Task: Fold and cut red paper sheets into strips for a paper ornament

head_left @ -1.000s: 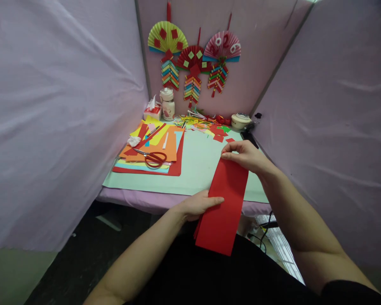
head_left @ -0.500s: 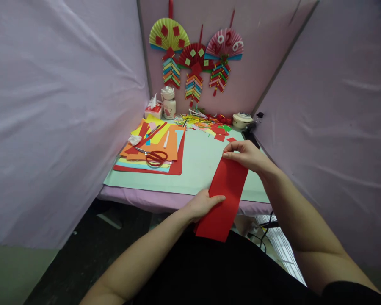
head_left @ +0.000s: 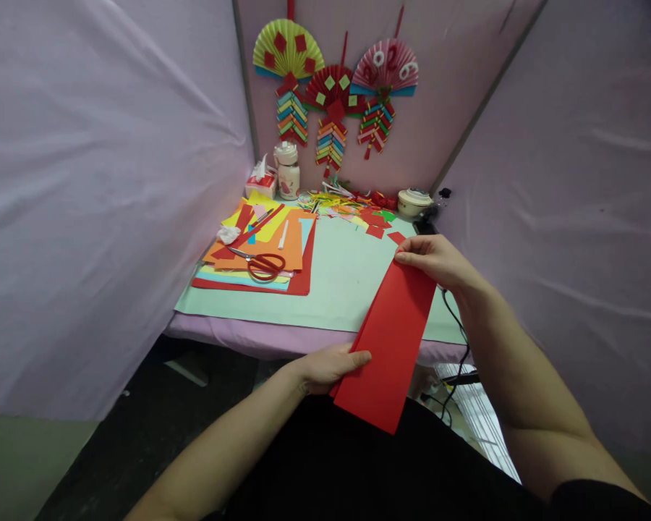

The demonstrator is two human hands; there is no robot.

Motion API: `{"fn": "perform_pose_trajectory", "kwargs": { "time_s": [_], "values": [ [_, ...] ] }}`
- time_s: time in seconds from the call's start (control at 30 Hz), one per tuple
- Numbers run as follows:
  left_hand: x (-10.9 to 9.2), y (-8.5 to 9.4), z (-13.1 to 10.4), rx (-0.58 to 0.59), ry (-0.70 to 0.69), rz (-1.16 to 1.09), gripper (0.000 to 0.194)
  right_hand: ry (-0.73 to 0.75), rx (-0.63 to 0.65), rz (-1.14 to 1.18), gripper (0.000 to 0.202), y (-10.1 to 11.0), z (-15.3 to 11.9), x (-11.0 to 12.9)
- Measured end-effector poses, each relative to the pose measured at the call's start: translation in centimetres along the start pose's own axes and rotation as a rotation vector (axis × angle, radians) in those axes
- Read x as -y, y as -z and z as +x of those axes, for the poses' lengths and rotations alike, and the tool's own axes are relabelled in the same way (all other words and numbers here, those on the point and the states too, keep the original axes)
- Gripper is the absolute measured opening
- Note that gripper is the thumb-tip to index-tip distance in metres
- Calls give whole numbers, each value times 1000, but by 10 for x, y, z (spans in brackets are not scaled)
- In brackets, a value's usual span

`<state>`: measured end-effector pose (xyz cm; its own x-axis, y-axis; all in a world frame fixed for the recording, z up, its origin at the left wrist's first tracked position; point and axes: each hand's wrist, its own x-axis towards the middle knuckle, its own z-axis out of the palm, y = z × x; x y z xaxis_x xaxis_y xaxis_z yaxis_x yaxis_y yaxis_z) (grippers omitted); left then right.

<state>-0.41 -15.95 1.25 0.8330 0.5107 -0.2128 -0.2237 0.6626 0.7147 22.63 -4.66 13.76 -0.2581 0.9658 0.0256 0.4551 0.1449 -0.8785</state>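
A long folded piece of red paper (head_left: 393, 336) is held at a slant over the table's front edge, with its layers slightly apart along the left side. My left hand (head_left: 333, 364) grips its lower left edge, the thumb on top and the other fingers hidden behind. At the upper end, my right hand (head_left: 426, 257) pinches the paper between thumb and fingers. Red-handled scissors (head_left: 263, 265) lie on a pile of coloured paper (head_left: 287, 253) to the left of the red paper.
Along the back of the table (head_left: 336, 278) are a tissue box (head_left: 261, 182), a white bottle (head_left: 288, 174), paper scraps (head_left: 339, 206) and a lidded bowl (head_left: 414, 203). Three paper fan decorations (head_left: 333, 90) hang on the back wall. A dark cable (head_left: 461, 340) hangs at right.
My right hand and the paper's top end have moved right, while my left hand has shifted slightly left and down. More of the red paper's face shows.
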Motion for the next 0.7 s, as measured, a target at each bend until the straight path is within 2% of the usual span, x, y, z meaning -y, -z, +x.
{"fn": "perform_pose_trajectory", "kwargs": {
  "time_s": [0.43,0.7],
  "values": [
    [3,-1,1,-72,12,-24,53,-53,-3,23,26,2,-3,-3],
    [0,-7,0,-51,-9,46,43,-61,-21,14,27,0,-3,-1]
  ]
}}
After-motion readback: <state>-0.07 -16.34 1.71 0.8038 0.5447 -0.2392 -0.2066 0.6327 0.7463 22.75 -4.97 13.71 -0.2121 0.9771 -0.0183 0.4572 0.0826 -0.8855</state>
